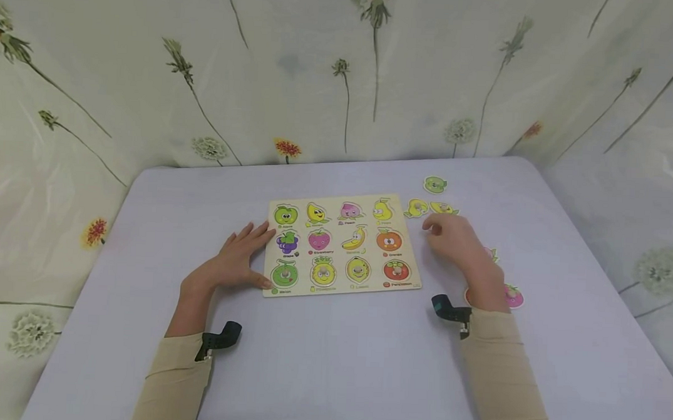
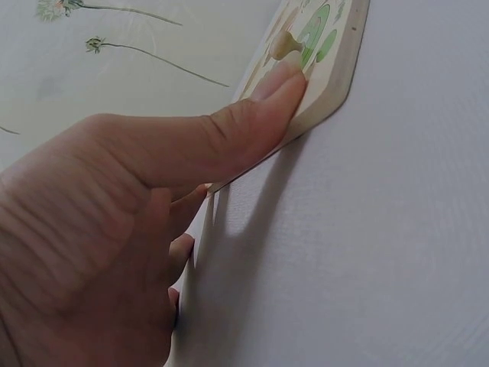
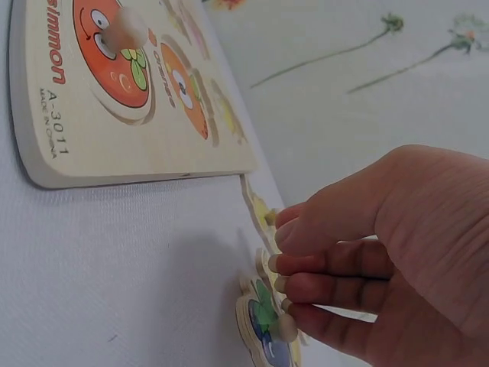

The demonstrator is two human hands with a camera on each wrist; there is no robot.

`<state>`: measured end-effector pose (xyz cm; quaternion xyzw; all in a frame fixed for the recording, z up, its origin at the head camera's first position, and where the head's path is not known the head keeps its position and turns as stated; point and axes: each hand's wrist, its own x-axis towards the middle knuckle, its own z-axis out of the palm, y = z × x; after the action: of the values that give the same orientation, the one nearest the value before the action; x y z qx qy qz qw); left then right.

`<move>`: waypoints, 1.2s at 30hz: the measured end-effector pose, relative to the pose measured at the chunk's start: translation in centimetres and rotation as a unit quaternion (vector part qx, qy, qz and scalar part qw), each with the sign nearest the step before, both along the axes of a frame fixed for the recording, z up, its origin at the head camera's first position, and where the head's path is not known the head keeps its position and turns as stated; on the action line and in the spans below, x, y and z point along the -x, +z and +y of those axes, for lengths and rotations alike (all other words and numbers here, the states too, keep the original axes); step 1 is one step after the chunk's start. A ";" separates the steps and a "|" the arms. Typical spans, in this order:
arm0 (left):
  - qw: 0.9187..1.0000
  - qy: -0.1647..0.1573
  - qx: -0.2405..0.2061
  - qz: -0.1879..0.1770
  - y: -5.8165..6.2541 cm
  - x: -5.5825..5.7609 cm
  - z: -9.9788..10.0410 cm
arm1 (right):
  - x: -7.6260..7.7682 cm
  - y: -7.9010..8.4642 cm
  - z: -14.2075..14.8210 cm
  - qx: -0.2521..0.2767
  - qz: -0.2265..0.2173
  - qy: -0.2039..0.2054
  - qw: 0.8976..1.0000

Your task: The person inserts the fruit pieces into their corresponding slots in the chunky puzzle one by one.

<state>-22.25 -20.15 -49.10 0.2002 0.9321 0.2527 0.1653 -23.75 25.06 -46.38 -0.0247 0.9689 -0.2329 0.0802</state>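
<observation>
Worktop is covered in pale cloth and backed by flower-printed sheeting. Fruit puzzle board is laid mid-worktop, bottom row fitted with knobbed pieces. Board's left edge is touched by left hand, fingers straight and spread, thumb pressed on the near corner. Right hand is held just off the right edge, fingers loosely bent; contact with blue piece can't be told. Hands are well apart. Green piece is placed farther back; pink piece is partly covered by right forearm.
</observation>
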 end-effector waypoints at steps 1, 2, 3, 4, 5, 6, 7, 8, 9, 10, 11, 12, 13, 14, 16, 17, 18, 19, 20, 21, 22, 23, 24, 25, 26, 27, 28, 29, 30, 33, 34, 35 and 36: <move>1.000 0.000 0.000 0.000 0.0 0.0 0.0 | 0.0 0.0 0.1 0.001 -0.001 -0.001 1.000; 1.000 0.000 0.001 0.001 0.0 0.0 0.0 | 0.0 0.0 0.2 0.003 -0.004 -0.004 1.000; 1.000 0.000 0.002 0.000 0.0 0.0 0.0 | 0.0 0.1 0.3 0.004 -0.006 -0.007 1.000; 1.000 0.000 0.002 0.001 -0.1 0.0 0.0 | 0.0 0.1 0.3 0.006 -0.010 -0.010 1.000; 1.000 -0.001 0.004 0.001 -0.1 0.0 0.0 | 0.0 0.1 0.4 0.007 -0.014 -0.013 1.000; 1.000 -0.001 0.004 0.001 -0.1 0.0 -0.1 | 0.0 0.2 0.5 0.008 -0.017 -0.015 1.000; 1.000 0.000 0.004 0.001 -0.2 0.0 -0.1 | 0.0 0.2 0.5 0.008 -0.019 -0.017 1.000; 1.000 0.000 0.004 0.001 -0.2 0.1 -0.1 | -0.1 0.3 0.6 0.007 -0.022 -0.019 1.000; 1.000 0.001 0.004 0.001 -0.3 0.1 -0.2 | -0.1 0.3 0.7 0.006 -0.026 -0.020 0.999; 1.000 0.002 0.004 0.001 -0.3 0.1 -0.2 | -0.1 0.4 0.7 0.006 -0.031 -0.023 0.999; 1.000 0.004 0.006 0.000 -0.4 0.2 -0.2 | -0.1 0.4 0.8 0.004 -0.034 -0.025 0.999; 1.000 0.004 0.006 0.000 -0.4 0.2 -0.2 | -0.2 0.4 0.8 0.003 -0.036 -0.026 0.999; 1.000 0.005 0.007 0.001 -0.5 0.2 -0.2 | -0.2 0.5 0.9 0.002 -0.038 -0.027 0.999; 1.000 0.005 0.009 0.001 -0.6 0.3 -0.3 | -0.2 0.5 0.9 0.001 -0.041 -0.028 0.999; 1.000 0.006 0.009 0.000 -0.6 0.3 -0.3 | -0.2 0.5 0.9 0.004 -0.043 -0.028 0.999; 1.000 0.005 0.009 -0.001 -0.5 0.3 -0.2 | -0.3 0.6 0.9 0.005 -0.043 -0.026 0.999; 1.000 0.005 0.007 -0.002 -0.5 0.3 -0.2 | -0.3 0.5 1.0 0.005 -0.043 -0.025 0.999; 1.000 0.005 0.008 -0.003 -0.5 0.3 -0.2 | -0.3 0.5 1.1 0.006 -0.044 -0.024 0.999; 1.000 0.005 0.007 -0.004 -0.5 0.3 -0.2 | -0.3 0.5 1.2 0.005 -0.044 -0.022 0.999; 1.000 0.005 0.007 -0.003 -0.5 0.2 -0.2 | -0.3 0.5 1.3 0.005 -0.044 -0.021 0.999; 1.000 0.004 0.008 -0.003 -0.5 0.2 -0.2 | -0.3 0.5 1.4 0.004 -0.046 -0.021 0.999; 1.000 0.004 0.008 -0.003 -0.5 0.2 -0.2 | -0.3 0.5 1.5 0.003 -0.047 -0.020 0.999; 1.000 0.003 0.008 -0.002 -0.5 0.2 -0.2 | -0.3 0.4 1.7 0.001 -0.049 -0.019 0.999; 1.000 0.003 0.008 -0.002 -0.5 0.2 -0.2 | -0.3 0.4 1.8 -0.001 -0.049 -0.018 0.999; 1.000 0.002 0.008 -0.001 -0.5 0.1 -0.2 | -0.3 0.4 1.9 -0.002 -0.050 -0.017 0.999; 1.000 0.002 0.007 -0.001 -0.4 0.1 -0.2 | -0.3 0.4 1.9 -0.003 -0.051 -0.016 0.999; 1.000 0.002 0.006 -0.001 -0.4 0.1 -0.2 | -0.3 0.4 2.0 -0.004 -0.050 -0.015 0.999; 1.000 0.002 0.007 0.000 -0.4 0.1 -0.2 | -0.3 0.4 2.0 -0.005 -0.048 -0.013 0.999; 1.000 0.002 0.007 0.000 -0.4 0.1 -0.2 | -0.3 0.5 2.1 -0.006 -0.048 -0.012 0.999; 1.000 0.002 0.007 0.002 -0.4 0.1 -0.2 | -0.4 0.5 2.2 -0.012 -0.047 -0.010 0.999; 1.000 0.002 0.007 0.002 -0.4 0.1 -0.2 | -0.4 0.5 2.1 -0.015 -0.048 -0.011 0.999; 1.000 0.002 0.006 0.002 -0.5 0.1 -0.2 | -0.4 0.5 2.2 -0.017 -0.049 -0.013 0.999; 1.000 0.003 0.005 0.002 -0.5 0.1 -0.2 | -0.4 0.6 2.2 -0.019 -0.051 -0.013 0.998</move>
<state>-22.39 -20.33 -49.55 0.1974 0.9342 0.2478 0.1641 -23.33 27.22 -45.81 0.0015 0.9681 -0.2162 0.1267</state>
